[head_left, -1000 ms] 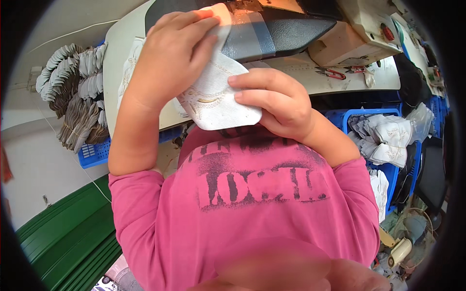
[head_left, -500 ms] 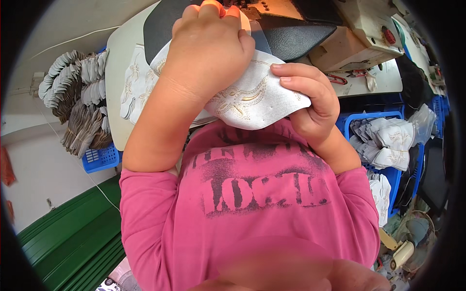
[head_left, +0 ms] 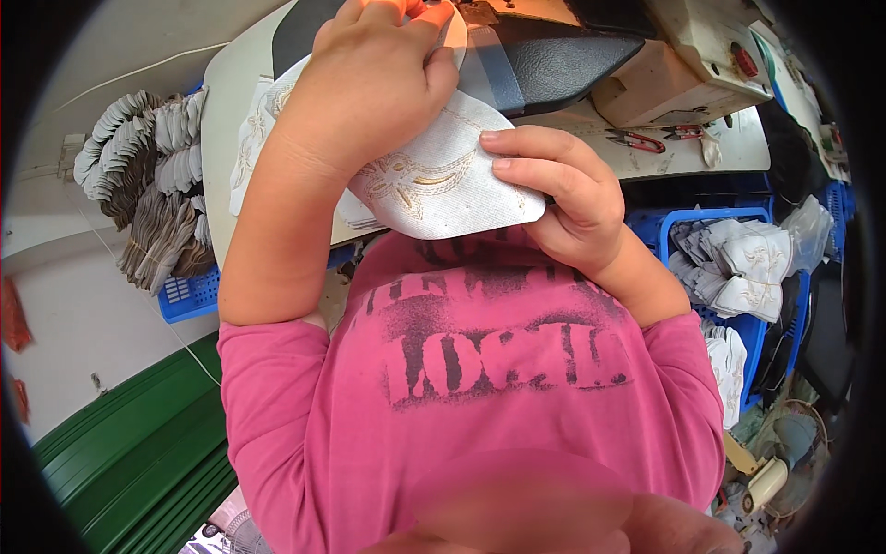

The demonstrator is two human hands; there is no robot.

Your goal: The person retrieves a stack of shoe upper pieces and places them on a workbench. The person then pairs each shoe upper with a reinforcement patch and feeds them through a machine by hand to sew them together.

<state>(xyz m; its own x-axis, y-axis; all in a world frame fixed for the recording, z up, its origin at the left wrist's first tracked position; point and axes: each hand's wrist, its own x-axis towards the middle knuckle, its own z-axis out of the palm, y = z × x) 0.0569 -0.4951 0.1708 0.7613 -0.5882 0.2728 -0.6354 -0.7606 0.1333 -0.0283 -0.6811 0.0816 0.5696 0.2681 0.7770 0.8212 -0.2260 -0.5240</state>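
A white fabric piece with gold embroidery curves between my hands, its near edge raised above the table's edge. My right hand pinches its right end, two fingers on top and the thumb underneath. Over its far left part lies my left hand, fingers bent around the far edge in orange light. Those fingertips are partly cut off by the top of the picture. Beyond the piece is the dark, textured base of what looks like a sewing machine. More white embroidered pieces lie on the table at the left.
Red-handled thread snips lie on the pale table at the right. A blue crate there holds bundled white pieces. At the left, bundled grey and white pieces stand above a blue basket.
Both hands and the fabric piece have shifted left and slightly away from me. The piece has turned a little, and more of the dark base shows at its right.
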